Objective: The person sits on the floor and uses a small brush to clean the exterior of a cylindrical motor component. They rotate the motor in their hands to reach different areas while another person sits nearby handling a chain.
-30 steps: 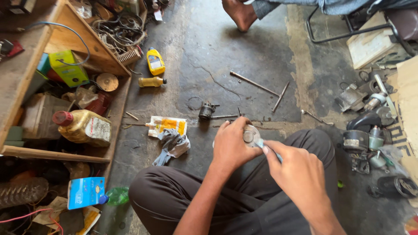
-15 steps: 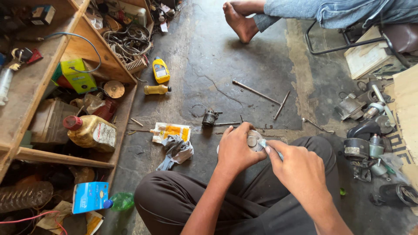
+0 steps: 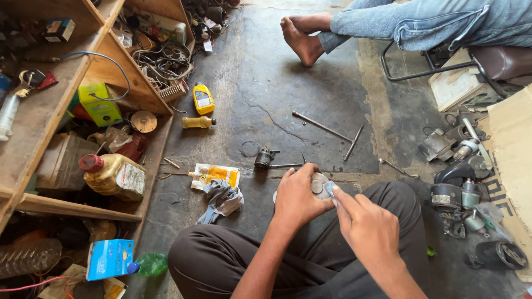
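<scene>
Wooden shelves (image 3: 61, 119) are standing at far left, holding a squat amber oil jug (image 3: 113, 176) with a red cap and a green box (image 3: 100, 104). On the cracked, oil-stained concrete floor (image 3: 288, 72), a yellow bottle (image 3: 203, 98) is standing above a smaller one lying on its side; nearer, a flat yellow sachet (image 3: 216, 175) is lying just beside a crumpled grey rag (image 3: 221, 199). A long steel T-shaped wrench (image 3: 330, 133) is resting further back. At centre, above the person's dark trousers, the left hand (image 3: 299, 196) is gripping a round, dull grey metal disc (image 3: 320, 185), fingers curled around its edge. The right hand (image 3: 368, 230) is pinching a small pale blue scrap against the disc's face. At right, grimy cylindrical motor parts (image 3: 457, 191) are lying clustered beside cardboard (image 3: 512, 149).
</scene>
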